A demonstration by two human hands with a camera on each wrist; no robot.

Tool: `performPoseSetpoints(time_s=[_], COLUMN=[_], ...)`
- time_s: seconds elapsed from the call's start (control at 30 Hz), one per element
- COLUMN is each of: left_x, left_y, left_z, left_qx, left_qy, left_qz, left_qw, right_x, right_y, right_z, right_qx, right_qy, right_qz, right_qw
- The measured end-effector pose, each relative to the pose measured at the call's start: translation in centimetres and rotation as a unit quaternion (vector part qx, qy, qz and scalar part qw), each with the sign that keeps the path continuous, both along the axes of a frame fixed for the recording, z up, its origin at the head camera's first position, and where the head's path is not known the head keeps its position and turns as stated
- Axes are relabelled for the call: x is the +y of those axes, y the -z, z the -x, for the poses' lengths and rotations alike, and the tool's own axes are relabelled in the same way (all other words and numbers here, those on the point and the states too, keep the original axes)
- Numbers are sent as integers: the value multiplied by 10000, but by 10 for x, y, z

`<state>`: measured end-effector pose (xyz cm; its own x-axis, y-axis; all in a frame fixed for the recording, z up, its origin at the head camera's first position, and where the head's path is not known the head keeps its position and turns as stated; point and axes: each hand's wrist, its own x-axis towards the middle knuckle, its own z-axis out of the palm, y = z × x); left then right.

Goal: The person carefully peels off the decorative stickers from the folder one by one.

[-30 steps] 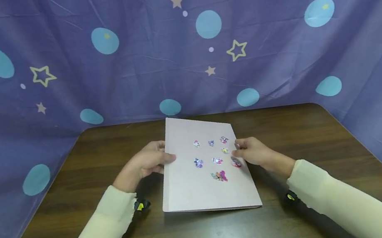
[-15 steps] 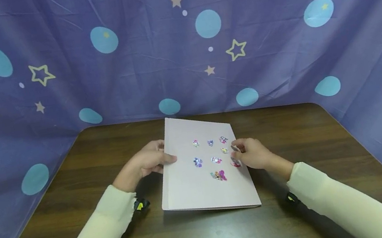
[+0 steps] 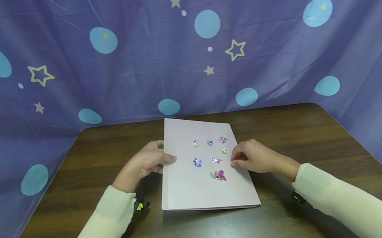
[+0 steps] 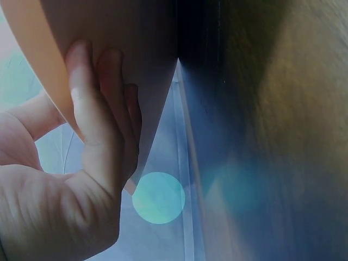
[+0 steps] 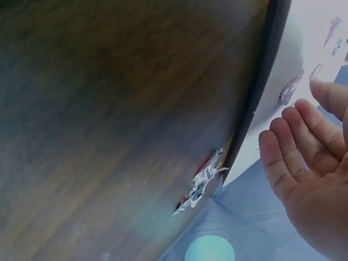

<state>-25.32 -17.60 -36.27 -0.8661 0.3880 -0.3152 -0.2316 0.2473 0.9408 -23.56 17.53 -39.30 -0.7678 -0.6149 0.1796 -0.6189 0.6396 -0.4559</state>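
Note:
A white folder-like board [image 3: 196,194] stands tilted on the table. Several small glittery stickers [image 3: 218,176] dot its front. My left hand [image 3: 148,159] grips the left edge, thumb in front; the left wrist view shows the fingers [image 4: 92,103] flat behind it. My right hand [image 3: 254,157] is at the right side of the front, its loosely bent fingertips hiding the spot where another sticker was. In the right wrist view, that sticker [image 5: 290,89] lies right beside my fingertips [image 5: 266,138]; whether they touch it I cannot tell. A colourful cut-out shape [image 5: 200,182] shows by the board's edge.
The dark wooden table [image 3: 316,144] extends around the board. A blue curtain [image 3: 165,56] with stars and dots hangs behind the table and along its sides.
My right hand has moved from the board's right edge slightly inward and down, now covering the lowest right sticker. My left hand keeps its hold, and the board is nearly still.

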Motion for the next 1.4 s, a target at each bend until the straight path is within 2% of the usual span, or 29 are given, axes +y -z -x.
performPoseSetpoints(time_s=[0.33, 0.53, 0.67, 0.8, 0.9, 1.0, 1.17, 1.23, 1.4], left_x=[0, -1, -1, 0, 0, 0, 1, 1, 1], left_y=[1, 0, 0, 0, 1, 1, 1, 1, 1], left_z=[0, 0, -1, 0, 0, 0, 0, 0, 1], left_qx=[14, 37, 36, 28, 27, 17, 3, 12, 7], left_qy=[-13, -11, -6, -7, -19, -54, -83, -65, -66], left_qz=[13, 31, 18, 8, 8, 25, 49, 49, 61], left_qw=[10000, 10000, 10000, 10000, 10000, 10000, 10000, 10000, 10000], right_x=[-4, -11, -13, -12, -10, -7, 1, 4, 11], right_y=[0, 1, 2, 4, 5, 5, 5, 5, 7], right_z=[-10, -17, -19, -18, -16, -13, -4, -1, 6], right_qx=[860, 1783, 2014, 1956, 1806, 1499, 663, 367, 97], right_qy=[-238, -285, -209, -162, -158, -213, -435, -507, -497], right_qz=[-752, -1554, -1719, -1725, -1552, -1311, -712, -457, -189], right_qw=[9932, 9712, 9641, 9652, 9711, 9797, 9943, 9970, 9985])
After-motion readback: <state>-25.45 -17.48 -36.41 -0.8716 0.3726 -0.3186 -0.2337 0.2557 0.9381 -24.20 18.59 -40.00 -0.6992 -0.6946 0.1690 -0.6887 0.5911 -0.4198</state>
